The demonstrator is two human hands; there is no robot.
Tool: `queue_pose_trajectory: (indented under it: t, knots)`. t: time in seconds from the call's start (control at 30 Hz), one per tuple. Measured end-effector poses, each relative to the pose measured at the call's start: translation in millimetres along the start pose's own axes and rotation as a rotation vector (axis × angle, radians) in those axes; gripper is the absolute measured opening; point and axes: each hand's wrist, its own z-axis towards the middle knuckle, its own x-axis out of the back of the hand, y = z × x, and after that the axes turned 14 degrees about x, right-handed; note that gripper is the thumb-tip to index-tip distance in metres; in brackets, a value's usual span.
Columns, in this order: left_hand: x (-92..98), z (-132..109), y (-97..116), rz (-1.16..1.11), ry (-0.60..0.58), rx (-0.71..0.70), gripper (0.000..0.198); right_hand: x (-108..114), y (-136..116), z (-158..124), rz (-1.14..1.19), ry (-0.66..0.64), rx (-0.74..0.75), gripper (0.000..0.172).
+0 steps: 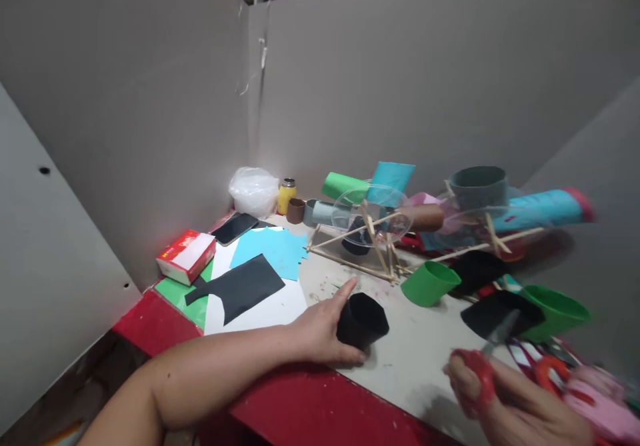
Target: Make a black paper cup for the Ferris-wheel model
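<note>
At the far left of the bench (415, 366), a red and white box (186, 255) lies near the wall. Beside it, sheets of green paper (181, 295), white paper (270, 311), black paper (240, 287) and light blue paper (276, 249) overlap one another. A dark phone (234, 228) lies behind them. A crumpled clear plastic bag (254, 191) sits in the corner, with a yellow bottle (287, 195) just beside it.

The left hand (320, 329) rests on the bench near its red front edge. Its grip is closed around the side of a black paper cup (362, 321), with the thumb under the cup and the index finger extended along its top. The cup lies on its side, mouth toward the right, touching the bench.

Behind the cup stands a frame of thin wooden sticks (373, 246) that carries a clear plastic dish (371, 214). Rolled green paper (345, 185) and a blue sheet (393, 177) lie behind it. A green cup (430, 283) lies tilted to the right of the frame.

Further right are a grey-green ring (479, 187), a blue tube (543, 209), further black paper pieces (500, 313) and a second green cup (557, 313).

At the lower right, the right hand (510, 406) is blurred. Its grip is closed on red-handled scissors (483, 366), with fingers through the handle loop. The blade points up toward the black pieces. Whether the blades are apart cannot be told.
</note>
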Motion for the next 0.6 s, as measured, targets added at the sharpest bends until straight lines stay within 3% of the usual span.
queue_pose_trajectory:
  t: [0.27,0.6]
  knots:
    - [3.5,1.6,4.7,-0.038,0.033,0.003,0.12,-20.4,-14.9,35.9,0.13,0.025,-0.031,0.041]
    - [1.1,0.9,7.5,-0.037,0.065,-0.025,0.118,-16.2,-9.8,36.5,0.129,-0.116,-0.018,0.044]
